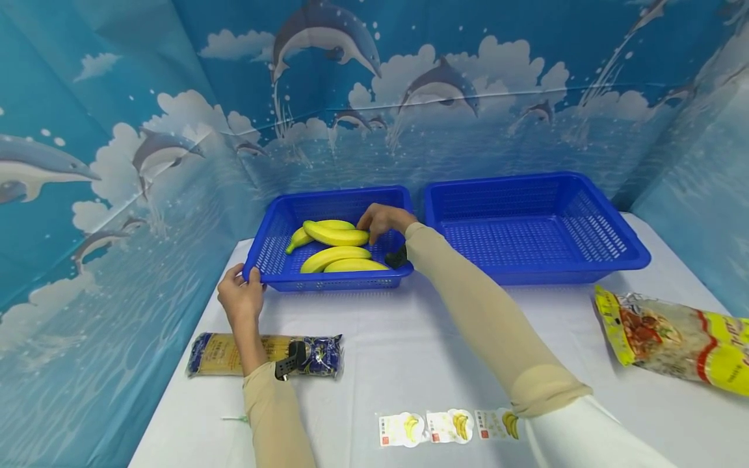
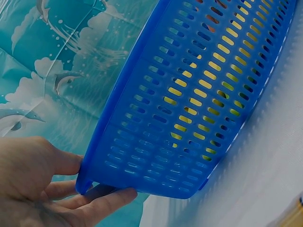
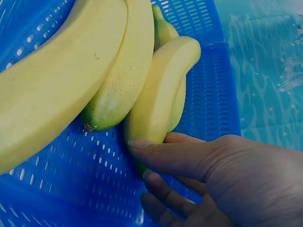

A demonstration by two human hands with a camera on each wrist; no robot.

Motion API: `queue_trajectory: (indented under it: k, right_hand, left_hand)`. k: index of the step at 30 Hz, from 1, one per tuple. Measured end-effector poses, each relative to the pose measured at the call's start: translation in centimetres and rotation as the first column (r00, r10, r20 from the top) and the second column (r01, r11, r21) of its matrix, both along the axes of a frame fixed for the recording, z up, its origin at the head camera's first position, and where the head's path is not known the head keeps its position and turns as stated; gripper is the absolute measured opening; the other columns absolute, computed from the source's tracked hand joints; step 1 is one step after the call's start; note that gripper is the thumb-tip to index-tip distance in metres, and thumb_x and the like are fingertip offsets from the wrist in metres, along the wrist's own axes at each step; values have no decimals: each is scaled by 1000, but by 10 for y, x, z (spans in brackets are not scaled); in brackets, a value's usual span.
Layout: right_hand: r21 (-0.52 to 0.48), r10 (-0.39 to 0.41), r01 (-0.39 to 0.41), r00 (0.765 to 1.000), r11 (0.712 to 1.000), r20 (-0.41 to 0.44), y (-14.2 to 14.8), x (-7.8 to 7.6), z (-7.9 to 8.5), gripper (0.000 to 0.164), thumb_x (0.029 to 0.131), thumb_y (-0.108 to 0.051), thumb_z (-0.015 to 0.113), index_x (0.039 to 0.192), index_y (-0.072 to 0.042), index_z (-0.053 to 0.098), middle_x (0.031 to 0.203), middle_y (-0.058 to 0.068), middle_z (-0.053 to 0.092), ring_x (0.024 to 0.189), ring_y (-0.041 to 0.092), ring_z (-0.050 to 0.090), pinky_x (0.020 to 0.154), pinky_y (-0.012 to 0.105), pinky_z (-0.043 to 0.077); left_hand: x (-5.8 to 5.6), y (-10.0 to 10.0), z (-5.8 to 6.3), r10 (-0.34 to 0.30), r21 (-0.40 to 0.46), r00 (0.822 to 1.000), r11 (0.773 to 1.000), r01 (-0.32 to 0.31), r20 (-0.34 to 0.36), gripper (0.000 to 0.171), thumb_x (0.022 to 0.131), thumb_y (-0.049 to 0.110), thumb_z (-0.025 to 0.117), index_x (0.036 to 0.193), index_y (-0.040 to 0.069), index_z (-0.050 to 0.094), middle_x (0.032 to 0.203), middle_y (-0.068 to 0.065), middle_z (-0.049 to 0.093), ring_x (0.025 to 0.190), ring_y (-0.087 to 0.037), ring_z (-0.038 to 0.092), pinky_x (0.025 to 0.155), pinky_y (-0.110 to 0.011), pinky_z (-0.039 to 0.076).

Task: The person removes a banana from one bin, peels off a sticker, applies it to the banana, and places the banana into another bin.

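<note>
My left hand point(image 1: 241, 296) grips the near-left corner of a blue plastic basket point(image 1: 328, 284). In the left wrist view, the thumb is on the rim and fingers reach beneath it. Inside this basket lie several yellow bananas, two at the back and two along the front point(image 1: 357, 265). My right hand point(image 1: 386, 220) reaches in from the right and pinches the end of a back banana point(image 1: 336, 234). The right wrist view shows the thumb on top of that banana point(image 3: 158, 94), with another banana partly hidden behind it.
A second blue basket point(image 1: 497, 244) stands close to the right. A noodle packet point(image 1: 228, 354) lies under the left forearm, and a yellow-and-red food bag point(image 1: 673, 335) is at far right. Banana-picture cards point(image 1: 404, 429) lie in front on the white tablecloth point(image 1: 374, 351). Dolphin-print sheeting point(image 1: 409, 143) rises behind.
</note>
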State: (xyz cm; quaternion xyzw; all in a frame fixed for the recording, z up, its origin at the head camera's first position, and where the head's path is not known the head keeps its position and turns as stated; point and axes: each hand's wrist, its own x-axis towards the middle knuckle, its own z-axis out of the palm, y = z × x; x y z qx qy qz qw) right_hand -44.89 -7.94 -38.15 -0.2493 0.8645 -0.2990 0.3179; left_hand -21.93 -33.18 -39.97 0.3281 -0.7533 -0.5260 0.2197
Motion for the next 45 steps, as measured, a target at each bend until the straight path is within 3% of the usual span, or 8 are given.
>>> queue_trajectory:
  k: [10, 21, 26, 35, 39, 45]
  right_hand:
    - [180, -85, 96, 994, 979, -69, -7, -3, -5, 66, 101, -1, 73, 162, -18, 51, 169, 6, 41, 156, 30, 38, 126, 48, 38]
    - [187, -70, 98, 986, 978, -150, -9, 0, -4, 48, 94, -9, 86, 140, -9, 72, 156, 11, 59, 145, 30, 53, 120, 47, 47]
    - [107, -69, 84, 988, 991, -141, -4, 2, 1, 43, 94, -13, 86, 135, -8, 76, 151, 11, 63, 142, 30, 57, 119, 47, 47]
    - [-79, 33, -48, 982, 996, -186, 9, 5, 13, 40, 99, -12, 81, 137, -1, 73, 143, 18, 69, 128, 31, 67, 109, 44, 57]
    - [-213, 6, -32, 992, 976, -124, 14, 8, 19, 41, 99, -5, 79, 138, 3, 70, 139, 21, 70, 121, 34, 71, 104, 45, 60]
    - [-389, 6, -3, 1000, 921, 8, 20, 12, 29, 40, 98, 4, 76, 138, 7, 69, 123, 24, 76, 114, 41, 75, 90, 39, 65]
  left_hand:
    - [0, 2, 0, -4, 5, 1000, 1000, 4, 13, 53, 115, 21, 52, 164, 2, 41, 150, -29, 58, 132, -39, 66, 105, -45, 58]
    - [2, 3, -1, -4, 19, 1000, 1000, 4, 6, 53, 115, 21, 51, 164, 3, 41, 150, -28, 59, 131, -38, 66, 105, -44, 59]
    - [4, 3, 0, -7, 16, 1000, 1000, 7, 0, 53, 115, 20, 51, 164, 2, 41, 149, -29, 59, 131, -39, 67, 104, -45, 59]
    - [5, 1, -2, -13, 6, 1000, 1000, 13, 14, 53, 115, 21, 51, 164, 2, 40, 150, -29, 58, 131, -39, 66, 105, -45, 59]
    - [5, 1, -1, -10, 1, 1000, 1000, 10, 20, 53, 116, 21, 50, 164, 3, 41, 151, -29, 57, 131, -39, 66, 105, -45, 59]
    - [5, 1, -1, -4, 10, 1000, 1000, 4, 24, 53, 115, 20, 51, 164, 3, 41, 151, -29, 57, 131, -39, 66, 105, -45, 59]
